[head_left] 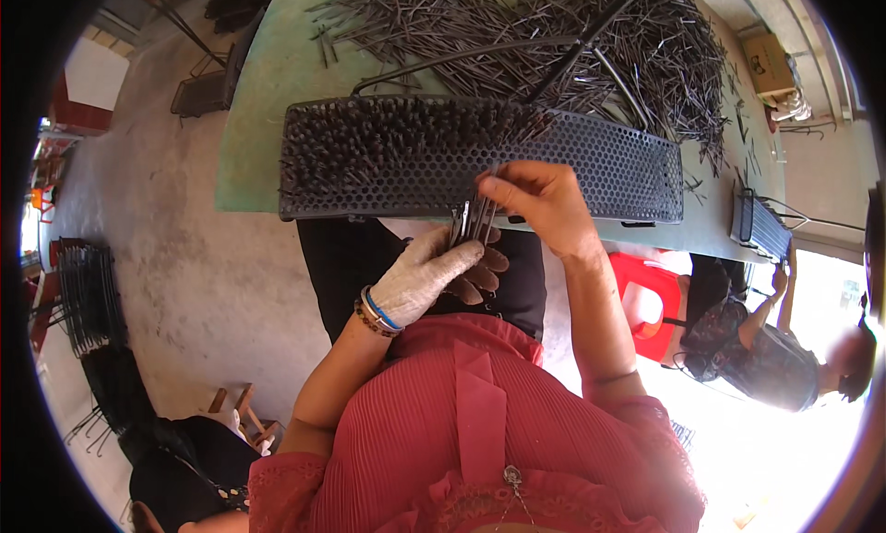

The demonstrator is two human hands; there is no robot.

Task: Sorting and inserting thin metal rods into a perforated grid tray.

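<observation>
Left gloved hand (423, 273): holding rod bundle (472, 224) before perforated rack (632, 178). Right hand (546, 201): narrow pinch above bundle; cannot tell if gripping rod. Rack: upright rods (369, 141) left and far-middle; right end bare. Beyond: loose rod pile (646, 53).

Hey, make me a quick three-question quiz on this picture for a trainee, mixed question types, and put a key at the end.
1. Multiple choice: what does the left hand hold?
A) a hammer
B) a bundle of thin dark rods
C) a cup
2. True or false: the right hand wears a glove.
3. Fill in the blank: in the perforated black tray, the rods set in it crowd most thickly toward the ____ end as pictured.

Key:
1. B
2. False; that hand is bare.
3. left
</observation>
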